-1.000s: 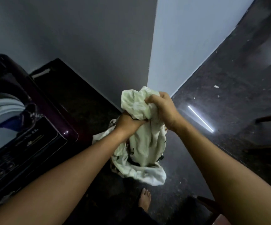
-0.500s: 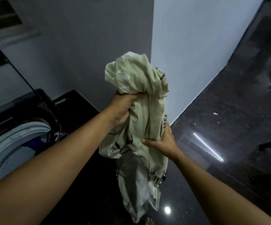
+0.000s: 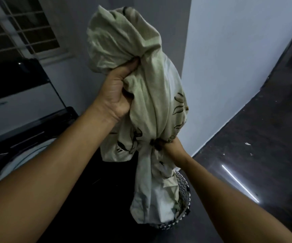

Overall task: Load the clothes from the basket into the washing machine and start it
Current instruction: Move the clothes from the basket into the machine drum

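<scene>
A pale green cloth (image 3: 147,88) with dark leaf prints hangs bunched in front of me. My left hand (image 3: 114,95) grips its upper part at chest height. Lower down, my right hand (image 3: 170,146) squeezes the cloth where it narrows. The cloth's tail drops into a patterned basket (image 3: 182,214) on the floor, whose rim shows only at the right. At the far left sits the top-loading washing machine (image 3: 36,120), its lid up and the white drum rim (image 3: 21,158) partly hidden behind my left forearm.
A wall corner (image 3: 185,67) stands right behind the cloth. A barred window (image 3: 19,28) is at the upper left. Dark glossy floor (image 3: 264,137) with small bits of debris runs to the right.
Both hands have lifted the cloth higher out of the basket. My right hand has closed tighter around its lower part. The view has tilted up and the window has come into sight.
</scene>
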{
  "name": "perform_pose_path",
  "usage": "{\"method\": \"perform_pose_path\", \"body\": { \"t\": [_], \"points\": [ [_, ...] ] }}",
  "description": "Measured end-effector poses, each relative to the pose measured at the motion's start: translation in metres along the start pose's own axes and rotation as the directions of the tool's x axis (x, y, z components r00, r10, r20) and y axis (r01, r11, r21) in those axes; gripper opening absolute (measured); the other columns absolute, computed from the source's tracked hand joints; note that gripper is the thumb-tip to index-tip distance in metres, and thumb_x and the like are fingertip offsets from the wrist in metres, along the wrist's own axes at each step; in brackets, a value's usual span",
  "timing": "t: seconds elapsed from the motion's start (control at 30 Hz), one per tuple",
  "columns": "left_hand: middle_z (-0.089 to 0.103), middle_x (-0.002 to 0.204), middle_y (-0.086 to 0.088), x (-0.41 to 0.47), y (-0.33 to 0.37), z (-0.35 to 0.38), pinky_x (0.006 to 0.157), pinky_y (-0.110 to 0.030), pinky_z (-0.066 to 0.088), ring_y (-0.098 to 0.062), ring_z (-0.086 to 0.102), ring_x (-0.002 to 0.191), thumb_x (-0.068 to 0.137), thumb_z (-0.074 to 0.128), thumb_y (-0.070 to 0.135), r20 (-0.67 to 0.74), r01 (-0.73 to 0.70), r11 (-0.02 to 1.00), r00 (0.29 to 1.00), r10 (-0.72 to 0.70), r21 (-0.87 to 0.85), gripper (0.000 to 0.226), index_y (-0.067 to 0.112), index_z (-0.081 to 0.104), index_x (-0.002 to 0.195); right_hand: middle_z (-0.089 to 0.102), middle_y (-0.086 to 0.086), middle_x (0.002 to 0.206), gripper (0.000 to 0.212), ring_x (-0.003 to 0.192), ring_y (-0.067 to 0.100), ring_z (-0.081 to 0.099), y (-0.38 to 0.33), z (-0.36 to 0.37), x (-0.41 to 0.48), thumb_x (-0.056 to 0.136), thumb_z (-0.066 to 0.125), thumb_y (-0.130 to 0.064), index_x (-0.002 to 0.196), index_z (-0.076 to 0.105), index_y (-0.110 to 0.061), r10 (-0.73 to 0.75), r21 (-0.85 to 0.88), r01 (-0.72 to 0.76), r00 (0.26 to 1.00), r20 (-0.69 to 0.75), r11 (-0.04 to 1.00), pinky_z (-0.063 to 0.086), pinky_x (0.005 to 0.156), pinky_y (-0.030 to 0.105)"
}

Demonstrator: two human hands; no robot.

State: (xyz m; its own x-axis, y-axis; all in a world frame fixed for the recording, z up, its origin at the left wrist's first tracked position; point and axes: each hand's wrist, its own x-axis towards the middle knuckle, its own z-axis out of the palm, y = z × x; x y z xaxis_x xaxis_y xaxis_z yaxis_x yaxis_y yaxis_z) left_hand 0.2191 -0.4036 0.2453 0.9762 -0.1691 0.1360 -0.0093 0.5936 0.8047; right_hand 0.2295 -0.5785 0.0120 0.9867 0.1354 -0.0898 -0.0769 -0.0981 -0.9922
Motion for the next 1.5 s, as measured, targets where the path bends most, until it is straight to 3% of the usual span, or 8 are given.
{"method": "perform_pose_path", "body": {
  "t": [0.23, 0.4, 0.63, 0.97, 1.07, 1.2, 1.43, 1.5],
  "points": [
    [0.060, 0.141, -0.011, -0.016, 0.033, -0.075, 0.111, -0.046, 0.043, -0.029, 0.058, 0.129, 0.096, 0.057, 0.024, -0.242, 0.113, 0.993, 0.965, -0.099, 0.042, 0.045, 0.011, 0.059, 0.139, 0.072, 0.014, 0.121, 0.035, 0.115, 0.033, 0.068, -0.075, -0.026, 0.015, 0.099, 0.054, -0.034, 0.125, 0.068, -0.016, 0.120, 0.503, -0.008, 0.974, -0.191, 0.864, 0.057, 0.094, 0.050],
    [0.068, 0.126, -0.006, -0.032, 0.004, -0.121, 0.088, -0.042, 0.058, -0.022, 0.068, 0.107, 0.093, 0.063, 0.039, -0.418, 0.396, 0.914, 0.847, -0.327, 0.086, 0.042, 0.019, 0.064, 0.130, 0.066, 0.014, 0.133, 0.052, 0.125, 0.030, 0.062, -0.124, -0.033, 0.016, 0.105, 0.038, -0.045, 0.139, 0.059, -0.012, 0.057, 0.646, 0.051, 0.988, -0.145, 0.762, 0.050, 0.106, 0.051],
    [0.066, 0.120, -0.016, -0.053, -0.022, -0.152, 0.073, -0.054, 0.060, -0.040, 0.066, 0.104, 0.041, 0.061, 0.097, -0.635, 0.770, 0.495, 0.624, -0.455, 0.402, 0.118, 0.019, 0.057, 0.130, 0.069, 0.016, 0.127, 0.052, 0.117, 0.031, 0.067, -0.173, -0.018, 0.008, 0.104, 0.031, -0.035, 0.135, 0.061, -0.006, -0.009, 0.723, 0.108, 0.990, -0.140, 0.683, 0.055, 0.099, 0.045],
    [0.036, 0.158, -0.010, -0.038, -0.024, -0.154, 0.106, -0.056, 0.043, -0.038, 0.043, 0.137, 0.069, 0.079, 0.066, -0.796, 0.547, 0.761, 0.601, -0.069, 0.347, 0.109, 0.025, 0.026, 0.156, 0.070, 0.016, 0.125, 0.052, 0.117, 0.034, 0.066, -0.199, -0.015, 0.018, 0.104, 0.032, -0.036, 0.134, 0.064, -0.006, 0.007, 0.802, 0.281, 0.942, -0.335, 0.527, 0.052, 0.104, 0.050],
    [0.005, 0.168, -0.009, -0.034, -0.024, -0.145, 0.122, -0.047, 0.024, -0.029, 0.014, 0.154, 0.067, 0.086, 0.057, -0.563, 0.395, 0.474, 0.775, 0.288, 0.787, 0.135, 0.020, -0.005, 0.161, 0.071, 0.016, 0.124, 0.053, 0.116, 0.036, 0.066, -0.203, -0.016, 0.021, 0.102, 0.035, -0.038, 0.132, 0.065, -0.006, -0.012, 0.831, 0.259, 0.957, -0.291, 0.492, 0.055, 0.099, 0.050],
    [-0.002, 0.169, 0.005, -0.021, -0.032, -0.104, 0.124, -0.039, 0.015, -0.016, 0.006, 0.155, 0.048, 0.087, 0.072, -0.058, 0.039, 0.126, 0.987, 0.150, 0.991, 0.154, 0.034, -0.014, 0.158, 0.066, 0.020, 0.130, 0.058, 0.122, 0.038, 0.062, -0.212, 0.008, 0.016, 0.102, 0.035, -0.044, 0.138, 0.060, -0.005, -0.067, 0.835, 0.137, 0.991, -0.120, 0.533, 0.048, 0.107, 0.054],
    [0.046, 0.153, 0.001, 0.010, -0.038, -0.098, 0.098, -0.003, 0.032, -0.018, 0.044, 0.140, 0.047, 0.085, 0.072, -0.242, 0.131, 0.410, 0.942, 0.233, 0.903, 0.126, 0.023, 0.037, 0.152, 0.059, 0.022, 0.140, 0.058, 0.132, 0.037, 0.055, -0.235, 0.036, 0.008, 0.106, 0.037, -0.043, 0.143, 0.052, -0.002, -0.164, 0.734, 0.007, 0.976, 0.142, 0.679, 0.040, 0.114, 0.055],
    [0.040, 0.154, -0.019, 0.013, -0.037, -0.100, 0.106, -0.016, 0.032, -0.034, 0.038, 0.143, 0.012, 0.047, 0.100, -0.303, 0.180, 0.515, 0.939, 0.165, 0.838, 0.171, 0.002, 0.033, 0.152, 0.059, 0.021, 0.140, 0.055, 0.132, 0.034, 0.055, -0.233, 0.033, 0.009, 0.107, 0.039, -0.040, 0.143, 0.052, -0.001, -0.193, 0.636, 0.029, 0.963, 0.189, 0.771, 0.039, 0.116, 0.053]
  ]
}}
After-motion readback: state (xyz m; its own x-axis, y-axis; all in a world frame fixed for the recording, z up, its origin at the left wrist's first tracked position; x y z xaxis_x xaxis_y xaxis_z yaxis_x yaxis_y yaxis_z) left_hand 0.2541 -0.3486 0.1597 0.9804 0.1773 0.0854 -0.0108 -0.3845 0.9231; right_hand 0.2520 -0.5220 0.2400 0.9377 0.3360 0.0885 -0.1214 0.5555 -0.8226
